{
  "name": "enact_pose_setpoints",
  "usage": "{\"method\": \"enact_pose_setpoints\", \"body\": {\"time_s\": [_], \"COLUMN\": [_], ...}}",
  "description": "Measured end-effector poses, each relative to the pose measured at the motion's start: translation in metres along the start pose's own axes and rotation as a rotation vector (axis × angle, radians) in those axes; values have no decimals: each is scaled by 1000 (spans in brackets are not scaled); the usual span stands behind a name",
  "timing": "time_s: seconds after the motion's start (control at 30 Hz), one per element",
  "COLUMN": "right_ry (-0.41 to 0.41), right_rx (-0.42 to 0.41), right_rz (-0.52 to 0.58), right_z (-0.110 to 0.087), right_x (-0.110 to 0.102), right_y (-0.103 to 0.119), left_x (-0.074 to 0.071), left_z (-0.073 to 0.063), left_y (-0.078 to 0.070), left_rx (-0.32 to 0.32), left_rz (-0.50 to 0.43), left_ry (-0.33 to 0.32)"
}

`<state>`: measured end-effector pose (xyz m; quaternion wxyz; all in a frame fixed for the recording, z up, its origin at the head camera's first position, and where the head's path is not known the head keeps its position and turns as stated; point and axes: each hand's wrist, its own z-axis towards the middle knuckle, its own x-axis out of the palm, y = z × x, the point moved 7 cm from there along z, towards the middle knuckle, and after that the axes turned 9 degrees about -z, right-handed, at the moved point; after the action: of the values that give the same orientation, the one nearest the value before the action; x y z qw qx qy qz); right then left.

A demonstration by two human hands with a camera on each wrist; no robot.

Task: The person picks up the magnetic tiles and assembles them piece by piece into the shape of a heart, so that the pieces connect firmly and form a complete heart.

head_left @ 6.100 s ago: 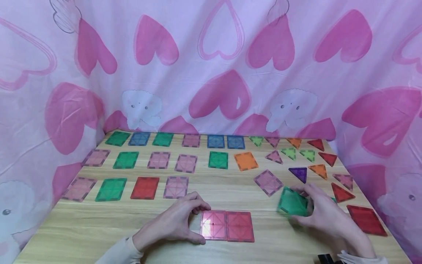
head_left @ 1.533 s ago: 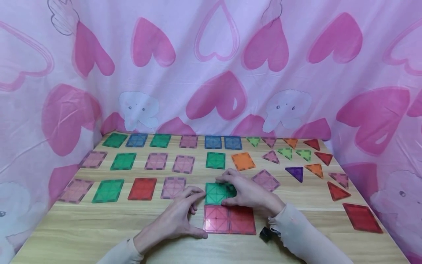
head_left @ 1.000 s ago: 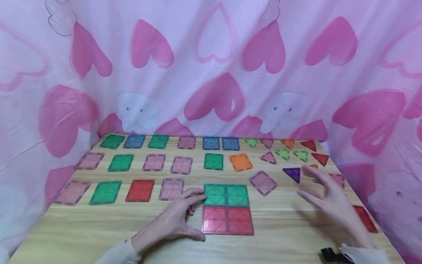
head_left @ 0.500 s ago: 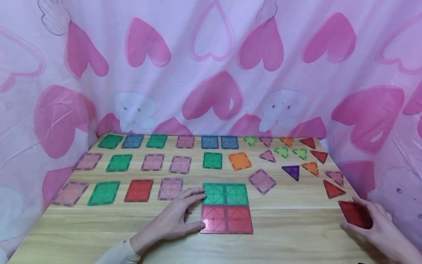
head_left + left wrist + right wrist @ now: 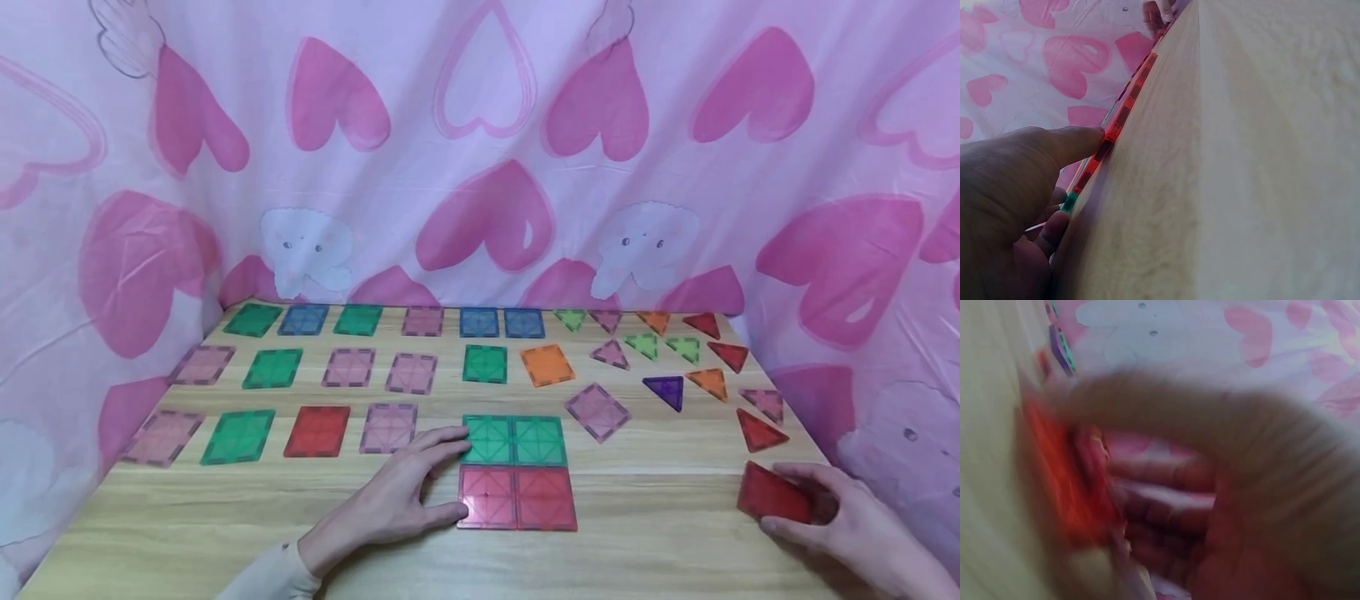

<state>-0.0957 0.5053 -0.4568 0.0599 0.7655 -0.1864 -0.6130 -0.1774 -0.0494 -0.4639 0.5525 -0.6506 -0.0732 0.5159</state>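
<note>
Red square tile rides in the right hand, well to the right of the four-tile block. Half a second ago we saw it lying further right of the block, under the same hand; now it is nearer and tipped up, so its face slants. For the work in hand, we judge that this tile has left its resting spot and is being carried. A second ago the block already had its full four tiles, and it looks unmoved since.

Our right hand pinches the tile between thumb and fingers, the gap about as wide as the tile. Our left hand stays at the block's left side, thumb and forefinger apart, their tips touching its edge without wrapping round it.

We see the tile as translucent deep red, with a darker part toward the fingers. The right wrist view is badly blurred, so we cannot tell whether one tile or a stack is held. In the block, the green pair sits behind the red pair, edges touching. Behind and right of the block, a pink square lies turned on its corner; a purple triangle lies beyond it.
</note>
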Motion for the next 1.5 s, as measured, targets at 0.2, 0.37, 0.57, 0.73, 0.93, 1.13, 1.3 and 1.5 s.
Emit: {"method": "enact_pose_setpoints", "body": {"time_s": [0.2,0.37,0.57,0.73,0.93,1.13,1.3,1.5], "right_ry": [-84,-12,104,131,175,184,188,205], "right_rx": [-157,-509,-749,-834,-896,-816,-745,-744], "right_rz": [233,594,748,726,765,706,697,681], "right_z": [1,1,17,35,55,62,63,61], "right_x": [1,20,47,57,62,63,63,59], "right_y": [38,102,175,222,247,245,242,240], "left_x": [0,0,-2,-4,-4,-4,-5,-4], "left_z": [1,1,0,-2,-1,0,1,1], "left_y": [-1,0,1,2,2,2,1,1], "left_rx": [-2,-9,1,7,-12,-16,-1,9], "left_rz": [-10,-14,0,14,10,-1,-5,-6], "left_ry": [10,12,-4,-19,-14,-10,-9,-12]}}
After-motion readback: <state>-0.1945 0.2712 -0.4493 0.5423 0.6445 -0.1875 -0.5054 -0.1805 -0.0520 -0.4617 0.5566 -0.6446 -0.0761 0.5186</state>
